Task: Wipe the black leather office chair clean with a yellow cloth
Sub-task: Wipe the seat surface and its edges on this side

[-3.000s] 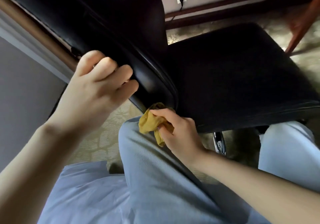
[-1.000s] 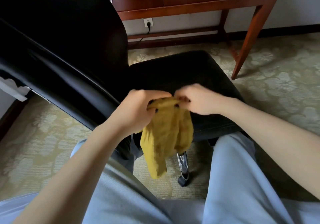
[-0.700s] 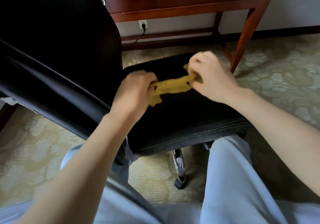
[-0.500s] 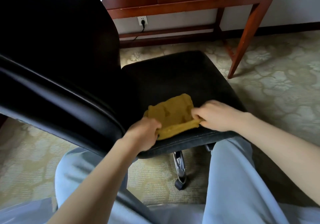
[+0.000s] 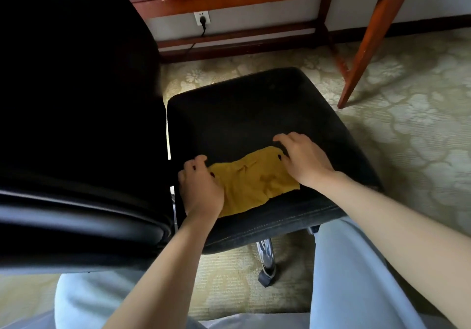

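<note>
The black office chair shows its backrest at left. On its seat the left hand grips the left edge of the flat yellow cloth with curled fingers. The right hand, fingers loosely spread, presses the cloth's right end.

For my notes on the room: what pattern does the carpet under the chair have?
The carpet has pale flowers on beige-green, clearest in the head view.

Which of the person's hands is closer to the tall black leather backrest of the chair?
Left. The left hand holds one end of the yellow cloth right beside the black leather backrest; the right hand presses its other end, farther out on the black seat.
</note>
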